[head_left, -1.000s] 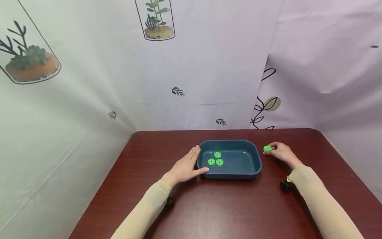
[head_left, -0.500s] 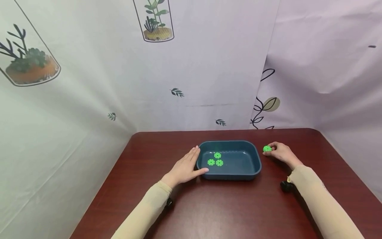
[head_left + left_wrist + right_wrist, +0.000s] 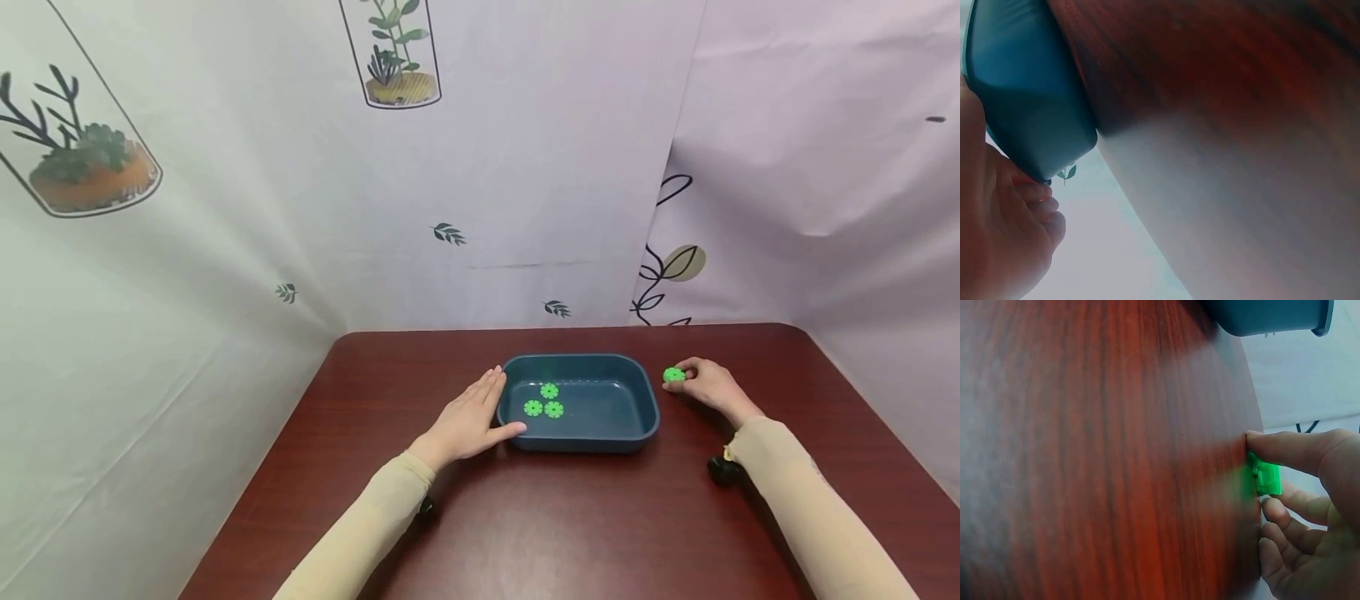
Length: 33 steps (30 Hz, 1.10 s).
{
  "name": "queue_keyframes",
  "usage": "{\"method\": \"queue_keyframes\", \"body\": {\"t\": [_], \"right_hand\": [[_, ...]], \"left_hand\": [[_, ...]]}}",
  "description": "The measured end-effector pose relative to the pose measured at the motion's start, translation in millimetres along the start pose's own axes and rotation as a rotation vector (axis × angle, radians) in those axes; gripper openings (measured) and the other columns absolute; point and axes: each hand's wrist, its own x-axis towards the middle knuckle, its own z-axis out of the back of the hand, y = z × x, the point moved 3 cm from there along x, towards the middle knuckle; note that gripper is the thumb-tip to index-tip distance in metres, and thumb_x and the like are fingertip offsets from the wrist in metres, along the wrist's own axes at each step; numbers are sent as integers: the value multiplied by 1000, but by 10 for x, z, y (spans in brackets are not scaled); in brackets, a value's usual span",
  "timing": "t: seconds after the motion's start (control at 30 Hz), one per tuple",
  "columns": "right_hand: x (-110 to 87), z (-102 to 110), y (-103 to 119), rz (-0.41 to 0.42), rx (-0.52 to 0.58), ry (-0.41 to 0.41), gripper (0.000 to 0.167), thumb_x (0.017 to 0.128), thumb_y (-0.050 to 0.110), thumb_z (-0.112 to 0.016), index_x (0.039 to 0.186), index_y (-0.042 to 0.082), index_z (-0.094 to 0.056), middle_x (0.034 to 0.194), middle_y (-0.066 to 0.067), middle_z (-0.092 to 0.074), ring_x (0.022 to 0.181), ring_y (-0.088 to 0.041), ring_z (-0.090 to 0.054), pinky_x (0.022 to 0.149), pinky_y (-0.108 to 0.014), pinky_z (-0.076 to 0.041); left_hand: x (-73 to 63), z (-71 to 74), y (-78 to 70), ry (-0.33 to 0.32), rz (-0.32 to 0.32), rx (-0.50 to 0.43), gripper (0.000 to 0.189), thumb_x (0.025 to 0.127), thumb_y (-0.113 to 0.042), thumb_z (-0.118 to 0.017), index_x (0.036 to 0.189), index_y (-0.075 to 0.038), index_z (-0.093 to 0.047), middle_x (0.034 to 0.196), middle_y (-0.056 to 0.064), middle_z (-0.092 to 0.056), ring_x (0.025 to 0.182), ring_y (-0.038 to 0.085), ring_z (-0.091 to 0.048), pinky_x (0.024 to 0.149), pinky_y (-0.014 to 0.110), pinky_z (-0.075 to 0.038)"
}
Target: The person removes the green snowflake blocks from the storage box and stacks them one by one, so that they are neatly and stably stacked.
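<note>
A dark blue rectangular tray (image 3: 577, 445) sits on the table, with three bright green notched discs (image 3: 553, 409) lying flat in its left part. My left hand (image 3: 463, 421) rests against the tray's left end, fingers straight along the rim and thumb over the front edge. Seen from the left wrist, the palm (image 3: 997, 250) is beside the tray's outer wall (image 3: 1029, 94). To the right of the tray, my right hand (image 3: 712, 387) pinches another green notched disc (image 3: 673, 375) between thumb and fingers. In the right wrist view this green disc (image 3: 1266, 477) is right at the tabletop.
The reddish-brown wooden table (image 3: 525, 525) has rounded back corners. Pale cloth (image 3: 525, 167) printed with plants hangs behind it and at both sides. A black object (image 3: 723, 471) shows under the right wrist, and the right wrist view catches the tray's corner (image 3: 1266, 315).
</note>
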Motion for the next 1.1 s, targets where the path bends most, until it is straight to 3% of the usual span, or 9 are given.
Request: {"method": "queue_keyframes", "body": {"t": [0.3, 0.53, 0.8, 1.1], "right_hand": [[13, 29, 9, 22, -16, 8, 67, 89, 33, -76, 129, -16, -50, 101, -22, -57, 92, -35, -53, 78, -45, -47], [-18, 95, 8, 23, -2, 47, 72, 89, 33, -77, 133, -16, -47, 114, -31, -56, 101, -41, -54, 86, -52, -50], [32, 376, 268, 68, -14, 37, 71, 92, 34, -73, 139, -12, -45, 128, -37, -51, 114, -51, -51, 93, -63, -45], [112, 559, 758, 151, 7, 56, 68, 95, 31, -72, 142, -9, -45, 136, -36, -49, 124, -50, -48, 100, -63, -43]], "left_hand": [[6, 23, 6, -11, -9, -10, 99, 95, -73, -43, 160, -1, -21, 166, 13, -18, 154, 22, -15, 122, 35, -19], [-28, -8, -1, 1, 1, -21, 100, 95, -74, -42, 160, -2, -20, 167, 13, -17, 154, 22, -14, 122, 35, -19], [16, 51, 23, -12, -2, -9, 99, 95, -73, -43, 160, -2, -22, 166, 13, -19, 154, 23, -16, 122, 35, -21], [9, -10, 26, -11, -4, -17, 99, 95, -72, -44, 160, -1, -21, 167, 13, -18, 154, 21, -15, 122, 34, -19]]}}
